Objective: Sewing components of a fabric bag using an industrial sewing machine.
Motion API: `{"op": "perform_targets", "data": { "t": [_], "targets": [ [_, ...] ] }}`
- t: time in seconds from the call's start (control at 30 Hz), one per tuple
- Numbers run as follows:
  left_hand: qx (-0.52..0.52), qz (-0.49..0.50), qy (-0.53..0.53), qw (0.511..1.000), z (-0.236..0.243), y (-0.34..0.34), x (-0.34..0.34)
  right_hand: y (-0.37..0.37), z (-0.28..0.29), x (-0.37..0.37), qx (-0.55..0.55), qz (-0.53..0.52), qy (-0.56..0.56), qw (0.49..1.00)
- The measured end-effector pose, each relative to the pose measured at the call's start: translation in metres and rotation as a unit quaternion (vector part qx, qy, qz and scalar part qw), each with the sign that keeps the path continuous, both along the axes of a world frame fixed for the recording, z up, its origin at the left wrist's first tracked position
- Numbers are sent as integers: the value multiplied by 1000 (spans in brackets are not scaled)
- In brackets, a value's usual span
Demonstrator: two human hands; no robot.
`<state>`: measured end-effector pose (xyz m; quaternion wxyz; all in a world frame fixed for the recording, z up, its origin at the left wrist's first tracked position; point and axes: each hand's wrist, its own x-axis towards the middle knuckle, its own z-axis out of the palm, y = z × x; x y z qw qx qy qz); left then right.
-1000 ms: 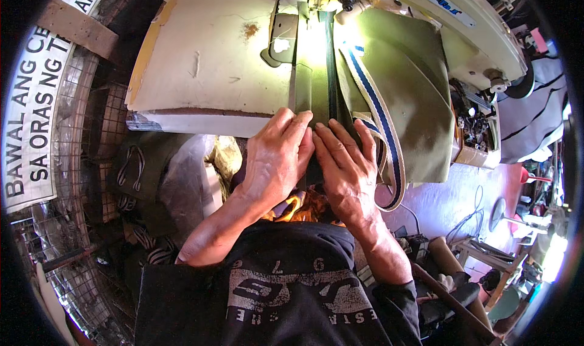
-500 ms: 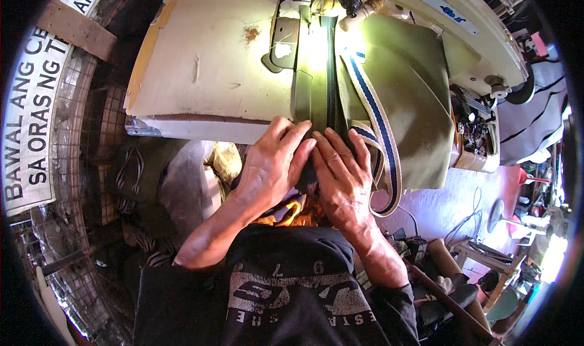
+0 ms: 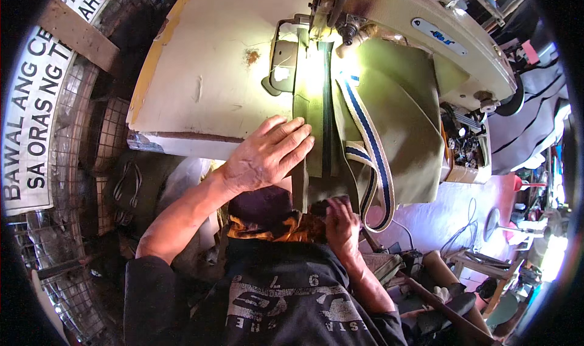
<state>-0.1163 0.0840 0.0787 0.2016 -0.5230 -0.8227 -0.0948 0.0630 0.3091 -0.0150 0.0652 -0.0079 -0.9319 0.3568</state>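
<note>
A strip of olive cloth with a black zipper point(image 3: 326, 111) runs lengthwise under the lit needle area of the sewing machine point(image 3: 420, 23). My left hand point(image 3: 267, 154) lies flat on the cloth's left edge, its fingers stretched out together just left of the zipper. Lower down, near the cloth's bottom end, my right hand point(image 3: 344, 227) has its fingers bent inward. Shadow hides what they hold. On the olive fabric point(image 3: 401, 121) at the right, a striped webbing strap point(image 3: 365, 108) in blue and white hangs in a loop over the front edge.
A worn cream machine table point(image 3: 201, 60) spreads to the left, with a metal plate point(image 3: 281, 72) beside the needle. Spools and small parts sit in a box point(image 3: 465, 142) at the right. Wire mesh point(image 3: 67, 127) and a lettered sign point(image 3: 36, 139) stand at the far left.
My right hand has left the zipper strip and come down toward me, its fingers bending. My left hand has flattened on the cloth's left edge. The whole view has shifted slightly.
</note>
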Motion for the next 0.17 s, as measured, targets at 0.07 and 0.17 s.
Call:
{"op": "perform_targets", "data": {
  "t": [0.07, 0.17],
  "targets": [
    [37, 10, 23, 999, -1, 3, 1, 14, -30, 13, 114, -12, 50, 992],
    [88, 20, -6, 996, -3, 11, 0, 36, -53, 64, 251, 35, 30, 967]
  ]
}}
